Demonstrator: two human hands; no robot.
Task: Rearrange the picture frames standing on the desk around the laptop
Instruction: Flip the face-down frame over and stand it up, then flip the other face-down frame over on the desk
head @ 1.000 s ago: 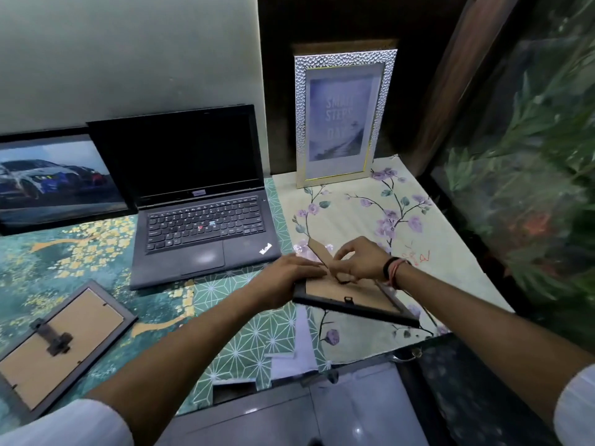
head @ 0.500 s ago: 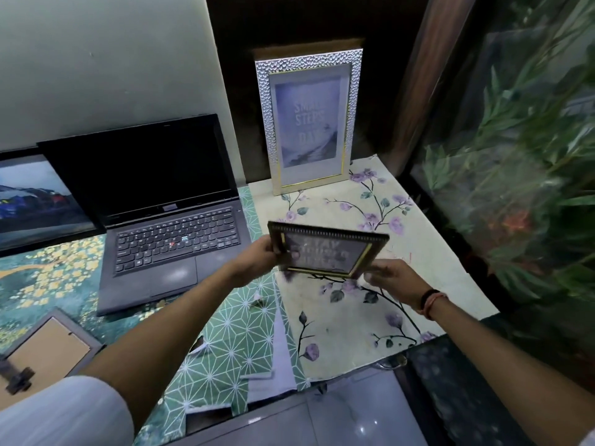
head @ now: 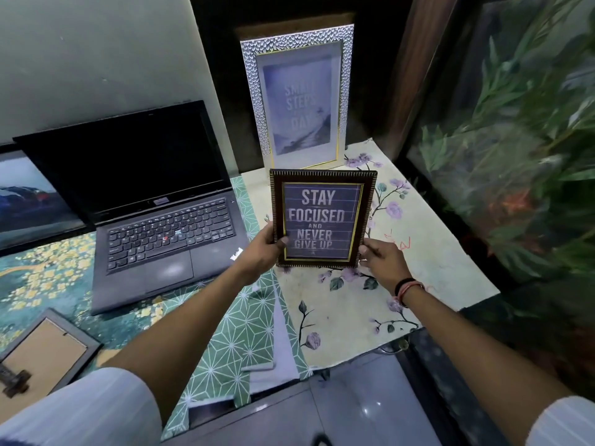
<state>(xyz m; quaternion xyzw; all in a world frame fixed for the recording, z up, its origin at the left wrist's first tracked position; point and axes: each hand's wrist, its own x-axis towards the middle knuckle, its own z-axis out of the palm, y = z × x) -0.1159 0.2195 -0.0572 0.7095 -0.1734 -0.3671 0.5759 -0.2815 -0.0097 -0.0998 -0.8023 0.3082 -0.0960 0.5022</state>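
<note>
A small dark frame with gold trim [head: 323,217], reading "Stay focused and never give up", stands upright facing me on the floral cloth, right of the open black laptop [head: 154,204]. My left hand [head: 262,249] grips its lower left edge, thumb on the glass. At its lower right corner my right hand [head: 381,259] touches the frame from behind. A tall silver-textured frame [head: 297,94] leans against the wall just behind it. A car picture frame [head: 25,197] stands left of the laptop. One grey frame [head: 45,352] lies face down at the near left.
Patterned cloths cover the desk [head: 434,278]; a green geometric cloth [head: 238,333] hangs over the front edge. A glass pane with green plants [head: 515,140] closes the right side. Tiled floor [head: 338,413] shows below the desk edge.
The small dark frame was face down in both hands, then lifted and turned. It now stands upright facing me, farther back near the silver frame.
</note>
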